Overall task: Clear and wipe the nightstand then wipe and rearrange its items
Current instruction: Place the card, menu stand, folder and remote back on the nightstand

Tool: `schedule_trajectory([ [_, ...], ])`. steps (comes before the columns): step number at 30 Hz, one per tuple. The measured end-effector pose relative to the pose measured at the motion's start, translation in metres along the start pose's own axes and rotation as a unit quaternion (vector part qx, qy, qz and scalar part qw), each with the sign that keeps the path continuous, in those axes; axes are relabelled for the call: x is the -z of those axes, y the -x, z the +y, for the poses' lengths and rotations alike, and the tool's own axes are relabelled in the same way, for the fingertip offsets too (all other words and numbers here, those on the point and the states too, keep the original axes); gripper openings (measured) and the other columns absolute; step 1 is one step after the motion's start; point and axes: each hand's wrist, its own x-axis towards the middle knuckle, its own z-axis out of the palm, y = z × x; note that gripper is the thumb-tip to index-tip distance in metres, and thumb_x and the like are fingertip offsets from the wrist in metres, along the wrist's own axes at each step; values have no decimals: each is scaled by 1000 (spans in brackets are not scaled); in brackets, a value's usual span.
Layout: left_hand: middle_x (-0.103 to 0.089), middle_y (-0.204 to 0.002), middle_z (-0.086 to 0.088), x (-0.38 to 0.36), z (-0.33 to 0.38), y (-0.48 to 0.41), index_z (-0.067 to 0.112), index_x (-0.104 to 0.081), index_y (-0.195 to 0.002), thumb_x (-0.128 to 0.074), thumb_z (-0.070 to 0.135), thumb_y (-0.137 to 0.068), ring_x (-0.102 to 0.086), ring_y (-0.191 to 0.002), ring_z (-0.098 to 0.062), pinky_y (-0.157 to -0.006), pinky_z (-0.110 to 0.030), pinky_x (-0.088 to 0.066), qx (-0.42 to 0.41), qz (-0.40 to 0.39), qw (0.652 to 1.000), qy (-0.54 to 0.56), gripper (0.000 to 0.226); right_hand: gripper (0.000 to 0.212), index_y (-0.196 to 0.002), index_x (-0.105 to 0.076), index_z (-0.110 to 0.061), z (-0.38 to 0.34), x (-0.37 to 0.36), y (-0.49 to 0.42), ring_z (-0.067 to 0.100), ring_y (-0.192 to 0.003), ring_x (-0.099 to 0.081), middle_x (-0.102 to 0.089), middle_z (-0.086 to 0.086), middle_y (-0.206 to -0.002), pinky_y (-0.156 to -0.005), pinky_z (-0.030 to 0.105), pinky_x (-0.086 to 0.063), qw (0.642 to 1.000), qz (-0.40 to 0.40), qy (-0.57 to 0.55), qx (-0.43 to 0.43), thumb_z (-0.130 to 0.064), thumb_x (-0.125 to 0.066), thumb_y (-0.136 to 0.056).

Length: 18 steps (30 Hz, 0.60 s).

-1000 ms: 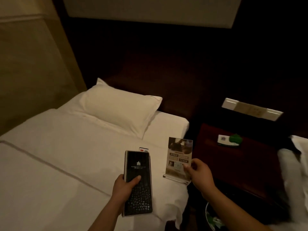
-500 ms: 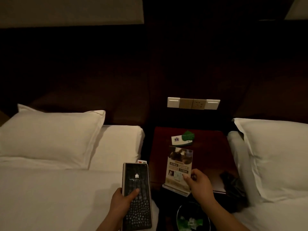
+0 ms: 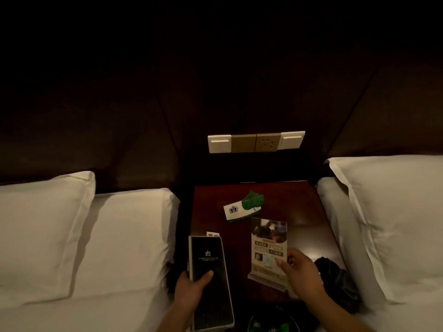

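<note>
fingers of the left hand (image 3: 191, 291) curl round a tall black textured folder (image 3: 209, 271) above the front left edge of the dark red wooden nightstand surface (image 3: 299, 212). fingers of the right hand (image 3: 303, 276) pinch a printed acrylic sign stand (image 3: 268, 248) above that surface's front middle. a green leaf-shaped card (image 3: 253, 200) overlaps a white card (image 3: 231, 209) at its rear middle; a dark crumpled cloth (image 3: 338, 281) sits on its front right corner.

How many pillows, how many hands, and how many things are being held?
Pillows: 2, left pillow and right pillow
Hands: 2, left hand and right hand
Held things: 2, black folder and sign stand
Total: 6
</note>
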Motion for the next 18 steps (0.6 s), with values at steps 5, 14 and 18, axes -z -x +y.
schedule_trajectory([
  [5, -72, -101, -3, -29, 4, -67, 9, -60, -117, -87, 25, -73, -71, -89, -19, -77, -30, -59, -30, -83, 991, -100, 54, 7, -85, -64, -19, 10, -15, -43, 8, -77, -66, -69, -7, -84, -53, 13, -40, 999, 35, -11, -30, -16, -67, -90],
  [14, -68, -105, 8, -70, 5, -129, 23, -61, -114, -89, 41, -65, -70, -97, -12, -86, -31, -57, -107, -156, 936, -297, 59, 9, -89, -64, -15, 43, -19, -95, 5, -74, -69, -70, -2, -91, -50, 10, -50, 978, 138, -150, -47, -7, -62, -93],
  [18, -53, -116, 5, -75, -6, -129, 34, -50, -135, -76, 57, -70, -58, -111, -16, -94, -34, -52, -179, -88, 899, -391, 73, 11, -95, -64, -22, 74, -21, -116, 20, -96, -68, -70, -6, -99, -74, 34, -58, 981, 137, -133, -37, -11, -63, -93],
])
